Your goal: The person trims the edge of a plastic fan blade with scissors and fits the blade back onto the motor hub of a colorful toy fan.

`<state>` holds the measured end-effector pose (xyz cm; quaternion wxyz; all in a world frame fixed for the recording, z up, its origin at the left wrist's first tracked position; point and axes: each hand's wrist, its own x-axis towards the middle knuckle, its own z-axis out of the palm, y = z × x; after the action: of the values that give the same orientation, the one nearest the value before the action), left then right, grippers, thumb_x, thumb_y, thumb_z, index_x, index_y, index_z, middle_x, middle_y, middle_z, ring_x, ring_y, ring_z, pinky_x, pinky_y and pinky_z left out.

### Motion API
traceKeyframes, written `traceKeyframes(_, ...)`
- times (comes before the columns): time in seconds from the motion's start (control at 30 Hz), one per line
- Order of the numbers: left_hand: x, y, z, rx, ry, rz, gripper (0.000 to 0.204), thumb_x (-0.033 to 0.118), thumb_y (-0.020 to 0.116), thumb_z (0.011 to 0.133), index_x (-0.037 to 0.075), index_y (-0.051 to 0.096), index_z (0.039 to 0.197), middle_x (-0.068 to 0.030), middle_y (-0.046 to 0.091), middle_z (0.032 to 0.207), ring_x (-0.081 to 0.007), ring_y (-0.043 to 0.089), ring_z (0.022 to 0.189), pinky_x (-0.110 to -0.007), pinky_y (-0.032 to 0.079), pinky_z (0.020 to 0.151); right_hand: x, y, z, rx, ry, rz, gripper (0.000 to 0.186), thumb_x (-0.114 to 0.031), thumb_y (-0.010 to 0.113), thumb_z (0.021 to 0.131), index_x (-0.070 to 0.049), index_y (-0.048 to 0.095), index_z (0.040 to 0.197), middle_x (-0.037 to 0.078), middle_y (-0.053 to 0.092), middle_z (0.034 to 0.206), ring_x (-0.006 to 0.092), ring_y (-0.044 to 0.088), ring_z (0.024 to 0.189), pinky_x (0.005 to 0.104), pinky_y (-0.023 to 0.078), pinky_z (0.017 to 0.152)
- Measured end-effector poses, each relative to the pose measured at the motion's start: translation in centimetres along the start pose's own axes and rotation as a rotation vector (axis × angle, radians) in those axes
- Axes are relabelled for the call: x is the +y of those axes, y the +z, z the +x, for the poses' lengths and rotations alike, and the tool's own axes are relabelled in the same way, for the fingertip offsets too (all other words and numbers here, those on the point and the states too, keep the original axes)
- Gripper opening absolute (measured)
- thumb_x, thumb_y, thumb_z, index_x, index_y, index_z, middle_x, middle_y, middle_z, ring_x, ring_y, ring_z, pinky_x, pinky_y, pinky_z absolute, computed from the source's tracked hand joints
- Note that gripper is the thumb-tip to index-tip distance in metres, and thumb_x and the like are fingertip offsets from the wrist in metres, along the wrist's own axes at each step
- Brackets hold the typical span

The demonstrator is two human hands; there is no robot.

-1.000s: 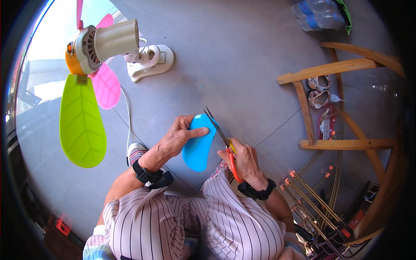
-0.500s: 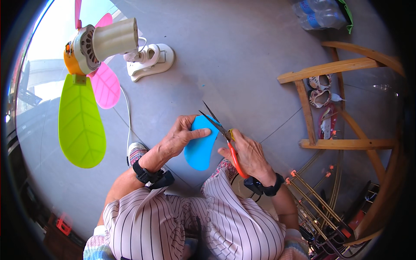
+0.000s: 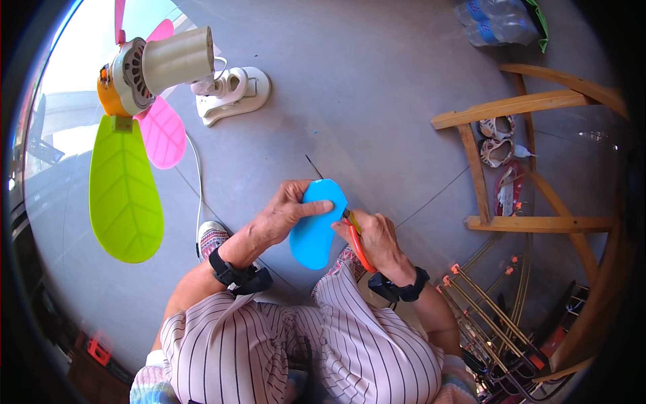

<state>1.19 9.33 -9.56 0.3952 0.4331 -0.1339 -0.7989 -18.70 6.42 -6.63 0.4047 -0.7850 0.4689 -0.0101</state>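
Observation:
My left hand (image 3: pixel 286 210) pinches a flat, curved bright blue piece (image 3: pixel 311 236), its thumb lying on the upper face. In my right hand (image 3: pixel 379 241) is a pair of scissors (image 3: pixel 359 247) with red-orange and yellow handles, held close to the right edge of the blue piece. Most of the dark blades are hidden behind the piece, and one thin tip pokes out past its top edge. How far the blades are spread cannot be seen. Both hands hover over my lap.
A fan with a green blade (image 3: pixel 126 195) and pink blades (image 3: pixel 163 135) is at the upper left, by a white clip base (image 3: pixel 242 94). A wooden chair frame (image 3: pixel 515 108) stands right, shoes (image 3: pixel 496 151) beyond it. Plastic bottles (image 3: pixel 498 23) lie far right; metal rods (image 3: pixel 491 303) lower right.
The scissors' blades have gone from crossing over the blue piece's upper right corner to mostly behind it. My right hand has shifted slightly left, and the blue piece slightly right.

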Motion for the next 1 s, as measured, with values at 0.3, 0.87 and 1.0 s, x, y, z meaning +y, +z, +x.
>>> traceKeyframes(0.3, 0.2, -0.5, 0.1, 0.032, -0.025, 0.033, 0.028, 0.021, 0.068, 0.08, 0.0, 0.064, 0.097, -0.0061, 0.065, 0.081, -0.0128, 0.061, 0.067, -0.027, 0.052, 0.064, 2.2, -0.7, -0.9, 0.146, 0.232, 0.083, 0.053, -0.056, 0.048, 0.085, -0.004, 0.049, 0.074, 0.015, 0.053, 0.056, 0.0343, 0.057, 0.053, 0.0395, 0.043, 0.049)
traceKeyframes(0.87, -0.7, -0.4, 1.1, -0.279, -0.022, -0.415, 0.068, 0.047, 0.05, 0.088, 0.008, 0.026, 0.138, -0.0174, 0.039, 0.134, -0.0294, 0.04, 0.123, -0.045, 0.034, 0.101, -1.4, 2.3, -0.4, 0.111, 0.295, 0.302, 0.041, -0.042, 0.06, 0.082, -0.003, 0.048, 0.077, 0.014, 0.055, 0.064, 0.0321, 0.057, 0.057, 0.0403, 0.044, 0.054)
traceKeyframes(1.0, -1.1, -0.7, 1.0, -0.249, -0.059, -0.557, 0.071, 0.047, 0.052, 0.087, 0.005, 0.026, 0.138, -0.0179, 0.039, 0.134, -0.0289, 0.037, 0.125, -0.044, 0.03, 0.104, -1.4, 3.0, 0.1, 0.118, 0.304, 0.459, 0.038, -0.04, 0.056, 0.085, -0.003, 0.049, 0.079, 0.009, 0.05, 0.061, 0.0227, 0.051, 0.053, 0.0343, 0.04, 0.05)
